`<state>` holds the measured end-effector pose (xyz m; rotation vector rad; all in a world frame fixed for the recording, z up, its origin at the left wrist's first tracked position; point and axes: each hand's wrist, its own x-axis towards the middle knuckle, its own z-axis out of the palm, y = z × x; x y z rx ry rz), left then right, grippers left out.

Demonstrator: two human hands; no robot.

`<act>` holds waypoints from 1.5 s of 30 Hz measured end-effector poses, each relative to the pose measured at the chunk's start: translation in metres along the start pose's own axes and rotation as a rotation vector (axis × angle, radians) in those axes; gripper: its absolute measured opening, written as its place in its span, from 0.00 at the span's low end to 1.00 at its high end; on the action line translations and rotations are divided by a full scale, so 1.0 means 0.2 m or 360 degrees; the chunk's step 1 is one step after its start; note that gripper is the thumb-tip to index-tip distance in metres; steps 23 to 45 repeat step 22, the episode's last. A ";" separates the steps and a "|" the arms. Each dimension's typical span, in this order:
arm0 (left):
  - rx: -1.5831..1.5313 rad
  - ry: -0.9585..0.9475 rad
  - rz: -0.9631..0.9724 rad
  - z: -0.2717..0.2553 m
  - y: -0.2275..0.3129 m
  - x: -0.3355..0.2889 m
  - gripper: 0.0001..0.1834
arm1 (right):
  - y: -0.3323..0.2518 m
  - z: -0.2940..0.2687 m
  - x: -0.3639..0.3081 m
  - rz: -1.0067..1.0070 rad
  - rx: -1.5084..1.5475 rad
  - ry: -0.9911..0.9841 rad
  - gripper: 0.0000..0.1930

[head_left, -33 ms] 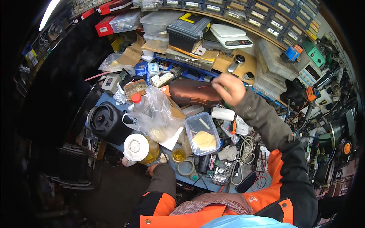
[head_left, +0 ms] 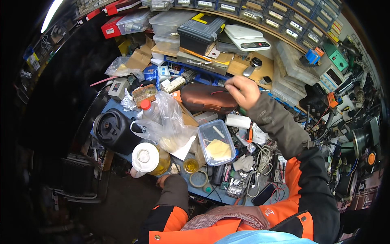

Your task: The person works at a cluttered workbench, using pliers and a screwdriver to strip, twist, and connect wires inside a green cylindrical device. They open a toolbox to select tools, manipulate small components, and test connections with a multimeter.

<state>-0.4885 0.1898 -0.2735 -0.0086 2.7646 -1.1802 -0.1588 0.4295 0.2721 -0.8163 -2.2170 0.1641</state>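
Note:
My right hand (head_left: 244, 91) is raised over the bench's far middle, its thumb and fingers pinched together. From the pinch sticks out a thin red wire (head_left: 218, 92), lying across my view of a brown zipped case (head_left: 203, 99); whether it touches the case I cannot tell. My left hand (head_left: 163, 181) rests low by the bench's near edge, beside a white-lidded pitcher (head_left: 146, 158) of yellow liquid. Its fingers are mostly hidden. Right of the pitcher stand a small glass of yellow liquid (head_left: 191, 165) and a round jar (head_left: 198, 179).
A clear plastic box (head_left: 216, 143) holding a yellowish cloth-like piece sits mid-bench. Around it lie a plastic bag (head_left: 168, 118), a black canister (head_left: 115, 130), tangled cables (head_left: 264, 162) and a phone (head_left: 263, 195). A kitchen scale (head_left: 247, 39) and toolbox (head_left: 201, 30) stand behind.
My right hand has shifted slightly left and down, with its forearm following. My left hand and the bench things stay the same.

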 end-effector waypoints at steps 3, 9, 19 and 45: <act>0.0204 0.0087 0.0022 -0.02 0.01 -0.02 0.22 | 0.15 0.15 -0.07 0.0544 0.0489 0.0100 0.07; -0.0650 -0.0174 -0.0118 0.04 0.03 0.01 0.20 | 0.16 0.43 0.07 0.1005 0.1195 0.0075 0.08; -0.1495 -0.0021 -0.0412 0.21 0.09 0.04 0.16 | 0.07 0.58 0.95 -0.0030 0.0018 -0.0045 0.24; -0.1537 -0.0054 -0.0426 0.25 -0.06 0.06 0.17 | 0.21 0.56 1.01 -0.0286 -0.0653 0.0041 0.32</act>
